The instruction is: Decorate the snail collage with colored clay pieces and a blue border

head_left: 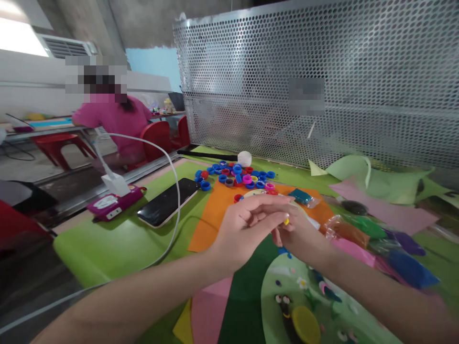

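My left hand point(240, 229) and my right hand point(297, 231) meet above the middle of the table, fingers closed and overlapping. A tiny yellow piece of clay point(286, 221) shows at the tip of my left thumb, against the fingers of my right hand. Some of my right fingers are hidden behind the left ones. Below my right forearm lies a pale green board point(272, 286) decorated with clay figures: a white flower point(302, 283), a dark long-bodied creature with eyes, and a yellow round cap point(306, 324).
Bottle caps point(247, 179), mostly blue, lie heaped behind my hands. To the left are a phone point(168, 201), a purple power strip point(114, 203) and a white cable. Clay packets point(362, 227) and paper sheets lie right. A perforated metal screen point(251, 71) stands behind; a person in pink sits beyond.
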{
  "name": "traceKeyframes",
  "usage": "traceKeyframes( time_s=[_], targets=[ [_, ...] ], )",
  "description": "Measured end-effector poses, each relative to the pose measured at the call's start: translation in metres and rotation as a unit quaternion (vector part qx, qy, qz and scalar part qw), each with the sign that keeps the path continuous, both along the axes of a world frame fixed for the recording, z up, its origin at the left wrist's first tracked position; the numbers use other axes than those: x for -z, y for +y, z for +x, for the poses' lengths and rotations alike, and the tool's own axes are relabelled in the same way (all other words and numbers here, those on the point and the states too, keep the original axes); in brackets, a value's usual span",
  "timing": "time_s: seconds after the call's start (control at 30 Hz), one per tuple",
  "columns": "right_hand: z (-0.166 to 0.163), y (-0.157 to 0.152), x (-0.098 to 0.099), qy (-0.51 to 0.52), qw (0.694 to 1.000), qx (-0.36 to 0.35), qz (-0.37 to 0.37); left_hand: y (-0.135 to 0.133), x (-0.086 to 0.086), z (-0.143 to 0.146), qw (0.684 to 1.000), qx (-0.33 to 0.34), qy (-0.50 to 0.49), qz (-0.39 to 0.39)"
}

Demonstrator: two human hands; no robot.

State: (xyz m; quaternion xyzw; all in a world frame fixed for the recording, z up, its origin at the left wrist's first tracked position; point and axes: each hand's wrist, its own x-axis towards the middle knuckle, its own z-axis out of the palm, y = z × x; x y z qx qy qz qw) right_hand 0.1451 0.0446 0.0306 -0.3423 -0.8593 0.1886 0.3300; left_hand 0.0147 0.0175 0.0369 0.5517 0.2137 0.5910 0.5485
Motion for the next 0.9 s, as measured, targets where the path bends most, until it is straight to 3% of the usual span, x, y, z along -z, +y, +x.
traceKeyframes(
  time_s=[0.17, 0.33, 0.53, 0.67, 0.9],
  targets=[
    [0.047, -0.031, -0.003, -0.046, 0.990, 0.096, -0.089, -0.001, 0.004, 0.003, 0.996, 0.054, 0.004, -0.065],
    [0.081, -0.061, 0.007, -0.013, 0.986, 0.121, -0.113, -0.003, 0.015, 0.009, 0.993, 0.052, 0.070, -0.074],
    [0.095, -0.081, 0.016, -0.027, 0.989, 0.124, -0.072, -0.014, 0.026, 0.017, 0.972, 0.047, 0.224, -0.058],
    [0.093, -0.092, 0.019, -0.060, 0.993, 0.092, -0.039, -0.026, 0.024, 0.031, 0.959, 0.038, 0.277, -0.052],
    [0.096, -0.095, 0.019, -0.077, 0.990, 0.112, 0.033, -0.038, 0.019, 0.046, 0.943, 0.126, 0.306, -0.020]
  ],
)
